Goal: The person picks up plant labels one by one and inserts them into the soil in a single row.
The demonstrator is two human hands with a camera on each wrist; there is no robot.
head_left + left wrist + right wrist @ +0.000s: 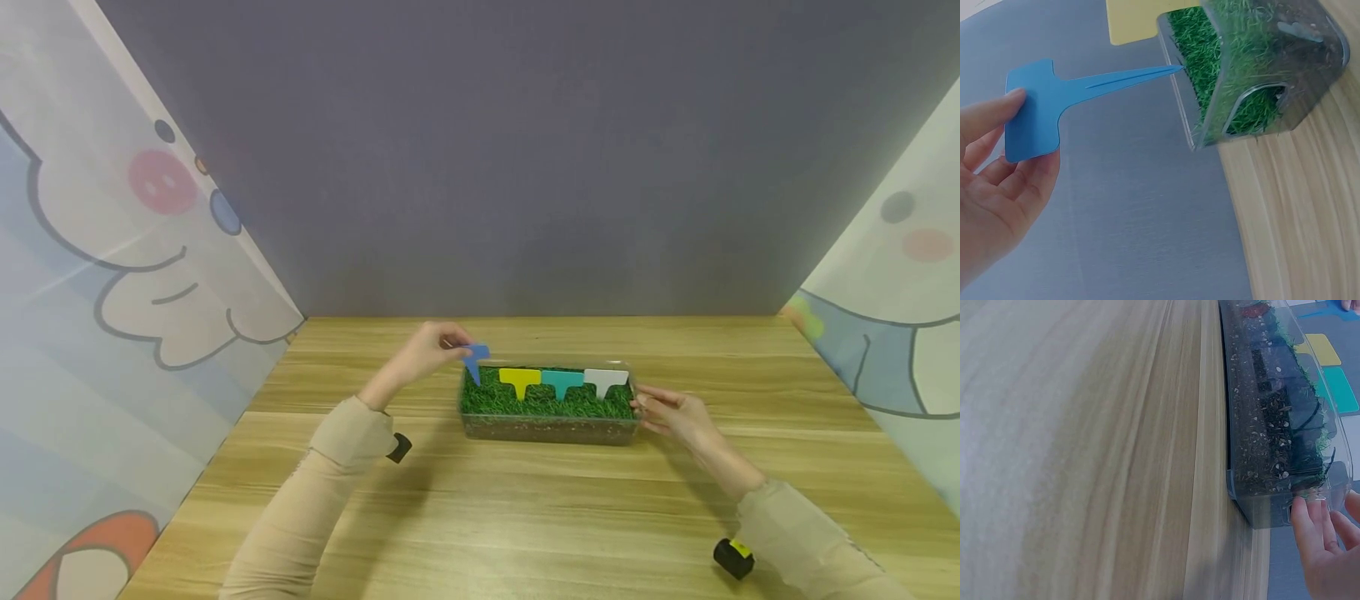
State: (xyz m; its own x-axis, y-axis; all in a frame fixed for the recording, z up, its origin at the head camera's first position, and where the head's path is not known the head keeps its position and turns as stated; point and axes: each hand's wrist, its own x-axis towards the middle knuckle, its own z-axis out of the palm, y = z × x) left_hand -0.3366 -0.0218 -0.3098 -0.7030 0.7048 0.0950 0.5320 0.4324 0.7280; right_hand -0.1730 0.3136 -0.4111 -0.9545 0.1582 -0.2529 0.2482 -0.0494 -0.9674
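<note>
The blue tag (1038, 106), pinched by its flat head in the left hand (427, 350), has its tip at the planter's (547, 427) left end. It looks light, thin, bendy; the head is the place to grip. The right hand (675, 415) rests straight fingers against the planter's right end.

Blue tag (476, 358), yellow tag (520, 379), teal tag (562, 381), white tag (604, 379), green grass (540, 402)
</note>
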